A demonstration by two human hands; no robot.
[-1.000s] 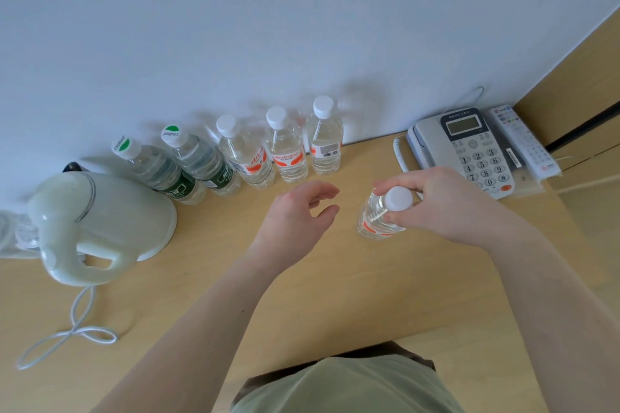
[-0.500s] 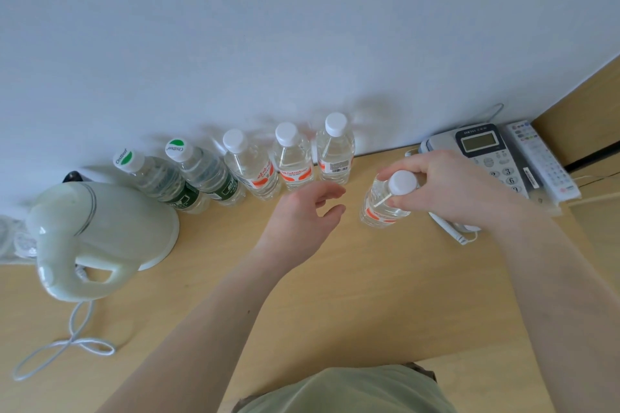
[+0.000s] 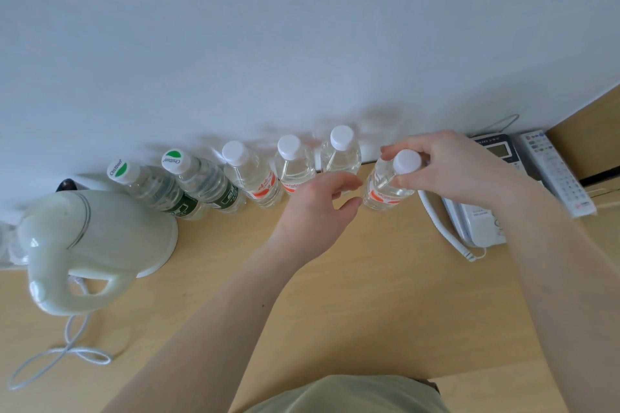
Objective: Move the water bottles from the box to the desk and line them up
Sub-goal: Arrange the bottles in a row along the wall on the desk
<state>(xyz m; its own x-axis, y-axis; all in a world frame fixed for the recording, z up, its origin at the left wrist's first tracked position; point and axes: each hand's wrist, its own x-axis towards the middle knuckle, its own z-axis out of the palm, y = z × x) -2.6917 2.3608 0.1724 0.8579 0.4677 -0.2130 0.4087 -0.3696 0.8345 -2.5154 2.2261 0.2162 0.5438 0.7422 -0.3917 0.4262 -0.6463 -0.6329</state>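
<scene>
My right hand (image 3: 449, 171) grips a bottle (image 3: 389, 184) by its neck, centre right of the frame, on the counter (image 3: 369, 295); left hand (image 3: 315, 211) beside it, relaxed, holding nothing.

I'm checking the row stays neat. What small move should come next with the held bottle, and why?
Probably set the bottle down just right of the white-capped end bottle; the right hand holds it by the neck near there, with the phone close beyond.
</scene>
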